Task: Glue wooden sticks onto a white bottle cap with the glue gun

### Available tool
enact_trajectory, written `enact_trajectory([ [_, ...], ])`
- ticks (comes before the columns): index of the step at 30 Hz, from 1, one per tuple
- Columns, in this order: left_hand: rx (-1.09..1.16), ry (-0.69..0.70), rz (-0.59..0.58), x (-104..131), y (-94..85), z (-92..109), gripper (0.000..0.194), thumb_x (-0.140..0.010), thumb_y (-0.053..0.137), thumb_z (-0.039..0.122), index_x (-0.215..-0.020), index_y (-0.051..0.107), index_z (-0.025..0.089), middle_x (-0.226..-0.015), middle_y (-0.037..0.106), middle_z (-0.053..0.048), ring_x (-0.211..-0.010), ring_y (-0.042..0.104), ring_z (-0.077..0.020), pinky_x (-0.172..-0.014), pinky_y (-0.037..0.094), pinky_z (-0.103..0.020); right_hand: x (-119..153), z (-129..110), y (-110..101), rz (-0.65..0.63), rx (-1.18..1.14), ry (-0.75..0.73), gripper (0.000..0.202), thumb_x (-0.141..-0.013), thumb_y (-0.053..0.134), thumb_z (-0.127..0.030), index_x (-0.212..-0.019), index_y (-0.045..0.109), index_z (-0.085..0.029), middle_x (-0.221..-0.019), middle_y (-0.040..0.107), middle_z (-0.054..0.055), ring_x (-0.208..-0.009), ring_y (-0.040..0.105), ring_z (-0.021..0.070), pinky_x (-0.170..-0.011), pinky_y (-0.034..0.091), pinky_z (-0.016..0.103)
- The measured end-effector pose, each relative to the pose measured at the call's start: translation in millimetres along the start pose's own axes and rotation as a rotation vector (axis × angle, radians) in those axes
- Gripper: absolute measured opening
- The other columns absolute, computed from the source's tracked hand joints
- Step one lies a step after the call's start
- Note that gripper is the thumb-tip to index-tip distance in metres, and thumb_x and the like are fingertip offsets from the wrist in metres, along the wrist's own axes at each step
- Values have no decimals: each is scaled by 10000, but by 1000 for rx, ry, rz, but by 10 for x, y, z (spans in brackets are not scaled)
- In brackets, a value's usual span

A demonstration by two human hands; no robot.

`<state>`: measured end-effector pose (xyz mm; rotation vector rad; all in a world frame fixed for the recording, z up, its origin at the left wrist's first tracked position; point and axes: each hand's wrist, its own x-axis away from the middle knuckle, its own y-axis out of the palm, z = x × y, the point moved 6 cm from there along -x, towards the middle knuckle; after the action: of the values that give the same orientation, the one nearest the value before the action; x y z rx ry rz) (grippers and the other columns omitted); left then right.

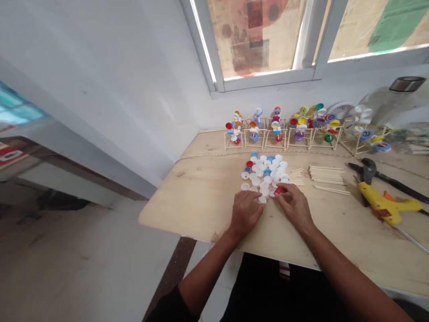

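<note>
On the wooden table lies a loose pile of bottle caps [258, 169], mostly white with a few blue and red ones. My left hand [246, 212] is at the pile's near edge, its thumb and forefinger closed on a white bottle cap [262, 200]. Just to the right, my right hand [295, 204] pinches a red bottle cap [278, 190] between thumb and fingertips. A white cap [272, 192] lies between the two hands. Short sticks [296, 177] lie beyond my right hand, beside the pile.
Several stick frames [275, 139] bearing colourful caps stand along the wall. Longer sticks [326, 175] lie to the right. Farther right are a yellow glue gun [385, 203] and black-handled pliers [368, 169]. A cord [214, 154] crosses the wooden table [187, 197].
</note>
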<state>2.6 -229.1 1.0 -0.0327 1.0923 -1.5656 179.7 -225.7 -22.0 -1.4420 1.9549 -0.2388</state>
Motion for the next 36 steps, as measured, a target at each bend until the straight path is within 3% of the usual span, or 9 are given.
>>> enact_trajectory([
  [4, -51, 109, -56, 46, 56, 84, 167, -828, 591, 246, -986, 636, 215, -982, 699, -63, -979, 615, -221, -895, 439, -406, 15, 19, 16, 6, 96, -13, 223, -815, 587, -397, -933, 647, -216, -964, 701, 67, -899, 633, 236, -857, 448, 413],
  [9, -108, 174, -33, 62, 73, 96, 77, -831, 592, 228, -893, 635, 211, -951, 703, -57, -941, 626, -208, -861, 450, -390, 33, -33, 40, -5, 228, -100, 172, -830, 578, -369, -866, 658, -221, -945, 709, 62, -904, 621, 235, -831, 419, 391],
  [16, -153, -15, 136, -100, -140, -218, 54, -843, 597, 255, -825, 615, 208, -908, 700, -55, -919, 637, -209, -842, 453, -379, 46, -88, 86, -59, 323, -177, 157, -867, 548, -333, -865, 660, -224, -939, 706, 45, -923, 592, 229, -812, 377, 363],
  [22, -188, -186, 86, -398, -132, -535, 35, -815, 616, 235, -837, 617, 208, -903, 696, -44, -904, 626, -217, -833, 448, -372, 67, -90, 95, -64, 349, -182, 162, -875, 532, -329, -910, 653, -226, -945, 697, 53, -919, 586, 231, -779, 367, 355],
  [28, -148, -233, -28, -624, 20, -686, 105, -796, 636, 248, -891, 652, 205, -941, 714, -51, -938, 633, -228, -862, 466, -384, 75, -93, 93, -53, 363, -171, 164, -875, 528, -324, -937, 644, -226, -941, 694, 54, -908, 594, 229, -754, 355, 345],
  [36, -60, -375, -25, -856, 52, -1024, 277, -861, 519, 220, -1119, 616, 189, -1096, 698, -74, -1025, 640, -197, -867, 508, -331, 81, -112, 99, -85, 339, -152, 154, -879, 525, -312, -928, 634, -215, -935, 690, 51, -901, 599, 220, -765, 353, 341],
])
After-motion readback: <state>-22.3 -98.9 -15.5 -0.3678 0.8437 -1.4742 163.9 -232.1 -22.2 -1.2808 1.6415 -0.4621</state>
